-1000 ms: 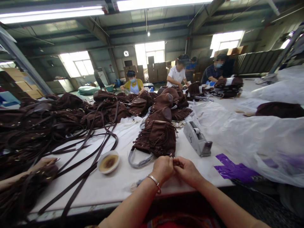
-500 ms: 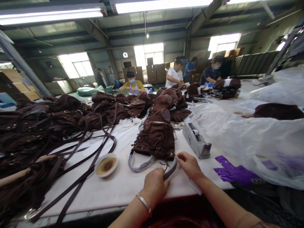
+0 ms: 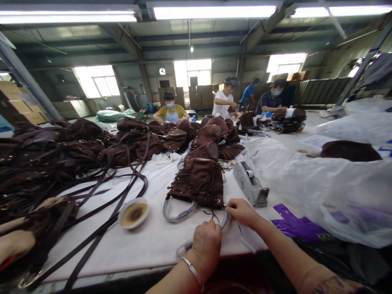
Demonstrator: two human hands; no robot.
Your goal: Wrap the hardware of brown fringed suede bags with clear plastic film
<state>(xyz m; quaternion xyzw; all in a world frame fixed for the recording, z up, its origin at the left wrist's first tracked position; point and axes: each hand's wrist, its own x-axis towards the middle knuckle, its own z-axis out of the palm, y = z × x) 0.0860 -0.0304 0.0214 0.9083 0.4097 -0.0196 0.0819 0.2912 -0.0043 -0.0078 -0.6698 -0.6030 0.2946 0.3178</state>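
Note:
A dark brown fringed suede bag lies on the white-covered table in front of me. From its near edge comes a strap in a greyish clear wrapping, curving toward my hands. My left hand, wearing a silver bangle, is closed round this strap near the table's front edge. A wrapped strap end pokes out to the left of that fist. Beside the bag's near right corner, my right hand pinches the strap with thumb and fingers. The exact spot under the fingertips is hidden.
A grey tape dispenser stands right of the bag. To the left sit a white dish with brownish contents, long straps and heaped bags. Plastic sheeting covers the right. Another person's hand works at far left; co-workers sit opposite.
My left hand has moved slightly down along the strap, and a wrapped strap end now shows left of it. My right hand stays near the bag's corner. Another person's hand has appeared at far left.

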